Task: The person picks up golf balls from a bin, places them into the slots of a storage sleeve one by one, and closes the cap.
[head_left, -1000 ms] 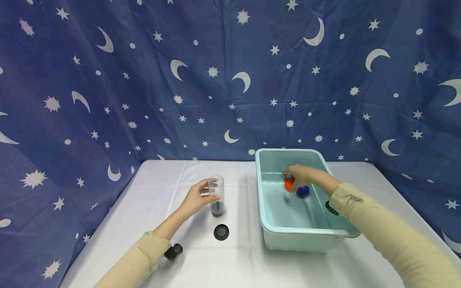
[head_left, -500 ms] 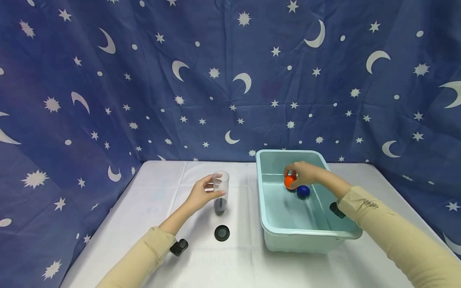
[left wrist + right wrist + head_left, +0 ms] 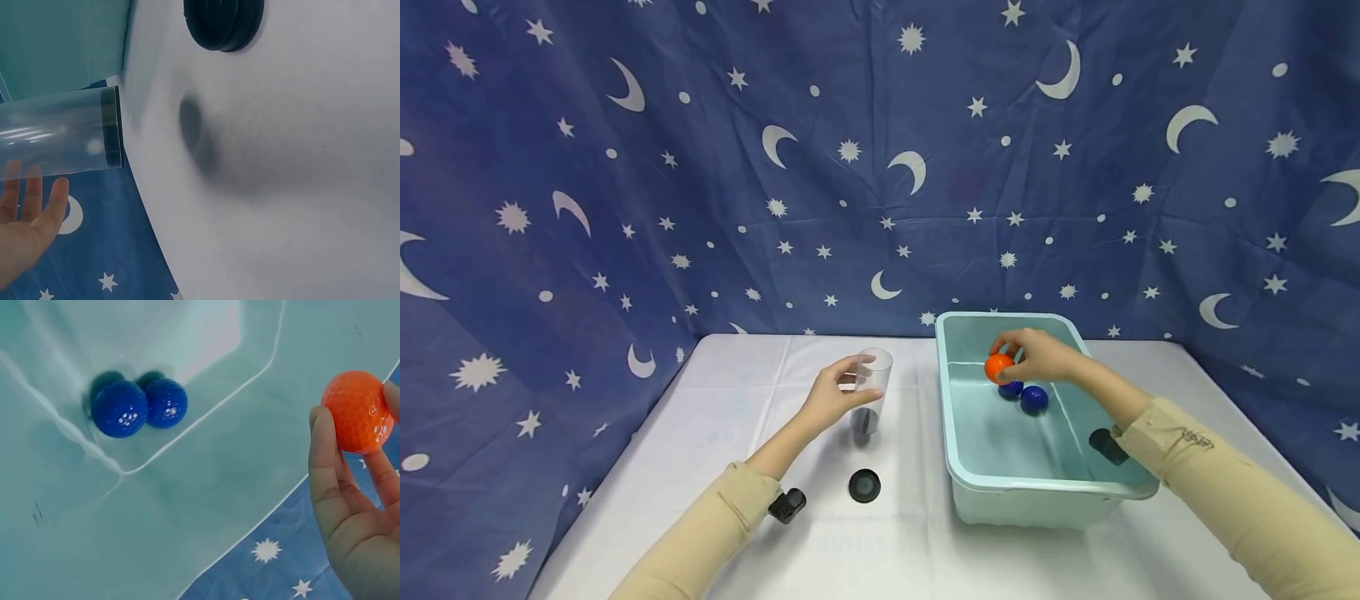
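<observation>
My left hand (image 3: 833, 400) grips a clear plastic tube (image 3: 871, 396) round its upper part. The tube stands nearly upright, its black bottom end (image 3: 113, 128) raised off the table with a shadow apart from it. A round black cap (image 3: 864, 486) lies on the cloth in front of the tube. Over the bin, my right hand (image 3: 1041, 357) pinches an orange golf ball (image 3: 356, 412) between thumb and fingers. Two blue golf balls (image 3: 119, 409) rest side by side on the bin's floor below it.
The pale green plastic bin (image 3: 950, 417) stands on the right half of the table. A white cloth (image 3: 722, 417) covers the tabletop. Behind hangs a blue curtain (image 3: 820, 192) with stars and moons. Black wrist cameras (image 3: 787, 505) sit at both cuffs.
My right hand has taken the orange golf ball up and slightly left, uncovering the second blue ball. My left hand has raised the tube and moved it a little to the right.
</observation>
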Tool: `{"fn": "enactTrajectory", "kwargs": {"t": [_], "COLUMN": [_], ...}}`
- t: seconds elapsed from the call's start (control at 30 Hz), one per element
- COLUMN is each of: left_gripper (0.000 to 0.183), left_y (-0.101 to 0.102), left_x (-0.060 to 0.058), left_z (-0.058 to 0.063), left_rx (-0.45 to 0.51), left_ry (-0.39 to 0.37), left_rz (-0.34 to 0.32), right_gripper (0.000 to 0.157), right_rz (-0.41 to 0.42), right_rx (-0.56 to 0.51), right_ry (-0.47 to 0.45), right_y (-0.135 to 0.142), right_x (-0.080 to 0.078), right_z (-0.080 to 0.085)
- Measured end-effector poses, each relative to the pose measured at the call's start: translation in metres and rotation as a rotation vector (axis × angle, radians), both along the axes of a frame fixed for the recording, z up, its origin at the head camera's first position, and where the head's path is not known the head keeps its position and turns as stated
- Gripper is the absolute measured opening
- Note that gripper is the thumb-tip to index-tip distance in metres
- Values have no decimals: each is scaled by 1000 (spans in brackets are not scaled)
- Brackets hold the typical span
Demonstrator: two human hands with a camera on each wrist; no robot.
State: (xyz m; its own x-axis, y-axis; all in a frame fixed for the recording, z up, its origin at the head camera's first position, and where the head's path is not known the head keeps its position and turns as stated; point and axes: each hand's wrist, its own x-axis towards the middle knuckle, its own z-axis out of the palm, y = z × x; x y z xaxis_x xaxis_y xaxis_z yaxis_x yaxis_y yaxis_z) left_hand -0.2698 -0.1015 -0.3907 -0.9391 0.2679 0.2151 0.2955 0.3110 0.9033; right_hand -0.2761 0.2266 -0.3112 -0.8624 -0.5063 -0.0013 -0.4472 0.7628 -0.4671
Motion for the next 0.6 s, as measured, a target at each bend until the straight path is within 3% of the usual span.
{"fn": "enactTrajectory", "kwargs": {"t": [0.23,0.33,0.6], "left_gripper": [54,54,50], "left_y": [7,11,17], "left_x": [-5,-2,-10], "left_z": [1,6,10], "left_rx": [-1,-11,-25], "left_ry": [12,13,38], "left_rz": [-19,-24,-5], "right_gripper": [36,38,38], "right_rz": [-68,-101,-126], "right_rx": [-93,-161,-274], "right_ry": [-65,-84,-66], "right_y": [-4,-5,-17], "right_x": [9,10,9], "right_z": [5,6,15]}}
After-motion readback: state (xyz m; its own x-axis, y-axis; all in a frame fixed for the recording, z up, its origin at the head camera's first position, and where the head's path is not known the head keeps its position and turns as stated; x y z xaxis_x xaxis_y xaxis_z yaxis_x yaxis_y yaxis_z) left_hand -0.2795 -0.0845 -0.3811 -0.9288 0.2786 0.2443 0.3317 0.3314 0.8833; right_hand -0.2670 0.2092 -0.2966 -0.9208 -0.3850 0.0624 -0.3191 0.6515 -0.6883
